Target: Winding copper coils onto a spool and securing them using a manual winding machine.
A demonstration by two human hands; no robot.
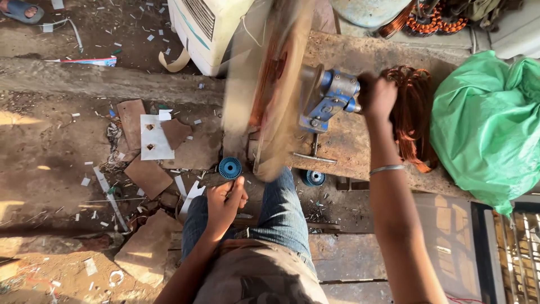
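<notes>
The big wooden wheel (275, 84), blurred with spinning, stands on edge over the desk (360, 141), its long axis running from the person's knees away toward the white box. Just right of the wheel sits the blue winder (329, 101), clamped to the desk. The right hand (376, 97) is clenched round the winder's crank, touching it, so this hand is the nearer one. The left hand (225, 202) lies below the wheel, near the knee, fingers pinched; what they hold is too fine to tell. A small blue spool (229, 168) lies just above it.
</notes>
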